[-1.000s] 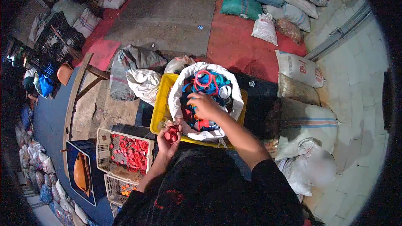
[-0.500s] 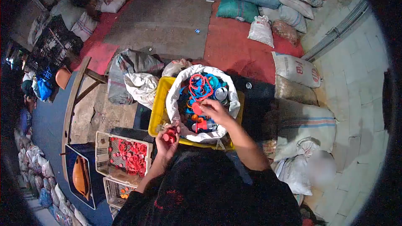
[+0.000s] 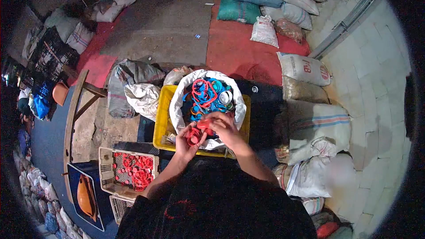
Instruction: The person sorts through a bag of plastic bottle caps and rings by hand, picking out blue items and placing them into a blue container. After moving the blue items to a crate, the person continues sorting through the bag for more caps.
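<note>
My left hand (image 3: 188, 145) is closed around several red plastic caps (image 3: 193, 137) at the near left rim of a white sack (image 3: 176, 106). Close beside it, my right hand (image 3: 222, 129) pinches a red cap (image 3: 204, 124), just above those in the left hand. The sack stands open with its rim rolled down inside a yellow crate (image 3: 163, 117). In it lie blue caps and rings (image 3: 215, 102), a red looped plastic piece (image 3: 203, 93) and a white ring-shaped cap (image 3: 226, 97). My hands hide the near part of the contents.
A cream basket (image 3: 106, 172) holding red caps (image 3: 141, 171) stands left, with a second basket (image 3: 118, 208) nearer. Further left are a wooden frame (image 3: 74, 110) and an orange object in a dark bin (image 3: 86, 194). Filled sacks (image 3: 318, 124) line the right wall.
My right hand has come back from over the sack's middle toward my left, bringing a red cap. The left hand has moved right and over the sack's rim. The view has shifted slightly.
</note>
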`<state>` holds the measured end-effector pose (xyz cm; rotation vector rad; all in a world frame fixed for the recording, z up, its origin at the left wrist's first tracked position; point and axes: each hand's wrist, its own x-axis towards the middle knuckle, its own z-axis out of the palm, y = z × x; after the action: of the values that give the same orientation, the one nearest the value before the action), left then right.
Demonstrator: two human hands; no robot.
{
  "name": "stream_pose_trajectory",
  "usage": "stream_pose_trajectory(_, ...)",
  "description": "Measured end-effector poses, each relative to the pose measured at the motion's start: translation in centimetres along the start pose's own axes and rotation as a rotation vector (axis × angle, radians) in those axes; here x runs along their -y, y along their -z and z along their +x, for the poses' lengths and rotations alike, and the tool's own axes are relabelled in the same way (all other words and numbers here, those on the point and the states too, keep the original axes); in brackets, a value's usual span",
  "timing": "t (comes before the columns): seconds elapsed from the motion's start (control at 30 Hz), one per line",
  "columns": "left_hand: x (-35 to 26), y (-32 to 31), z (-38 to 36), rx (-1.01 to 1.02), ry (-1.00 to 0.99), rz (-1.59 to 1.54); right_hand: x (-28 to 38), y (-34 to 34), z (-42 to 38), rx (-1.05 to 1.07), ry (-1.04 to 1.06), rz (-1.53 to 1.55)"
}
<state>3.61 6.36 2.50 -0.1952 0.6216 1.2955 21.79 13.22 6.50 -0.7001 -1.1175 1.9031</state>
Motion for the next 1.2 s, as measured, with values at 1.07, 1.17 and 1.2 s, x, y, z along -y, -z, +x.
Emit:
stream_pose_trajectory(1.07,-3.7,7.1,-7.6,-0.118,-0.044,-0.013,-5.0,2.1,-1.9,-0.079,0.199,-1.376)
stream_pose_trajectory(1.17,-3.8,7.0,-8.1,-0.138,-0.057,0.021,-3.6,2.4,-0.7,-0.005,0.073,-1.195)
stream_pose_trajectory(1.2,-3.9,7.5,-8.2,-0.129,-0.057,0.031,-3.2,2.6,0.1,0.002,-0.002,-1.155)
